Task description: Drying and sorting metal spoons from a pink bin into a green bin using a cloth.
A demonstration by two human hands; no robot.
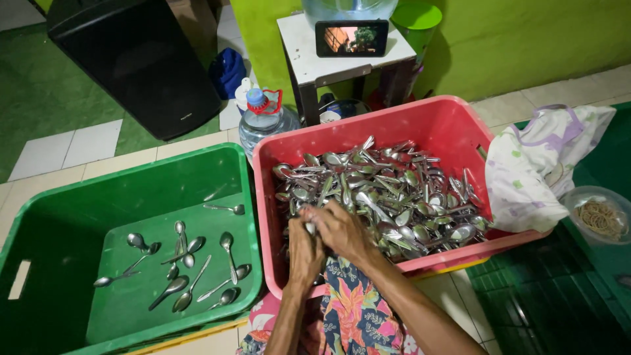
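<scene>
Both hands, left hand (304,253) and right hand (343,231), close together on spoons over the red tub (453,125). Sorting looks underway; the next move calls for carrying them to the green tub (79,204).

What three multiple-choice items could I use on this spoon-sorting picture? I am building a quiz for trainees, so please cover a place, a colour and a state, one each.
1. Where do both hands work?
A. Over the near edge of the red crate
B. Inside the green crate
C. Over the bowl of rubber bands

2. What colour is the crate holding only a few scattered spoons?
A. Red
B. Green
C. Blue

3. How is the red crate filled?
A. Bare
B. Holding one spoon
C. Heaped with spoons

Answers:
1. A: the left hand and right hand meet over the near edge of the red crate, closed together on spoons.
2. B: the green crate has a few spoons lying apart on its floor.
3. C: a dense pile of spoons covers its floor.
</scene>
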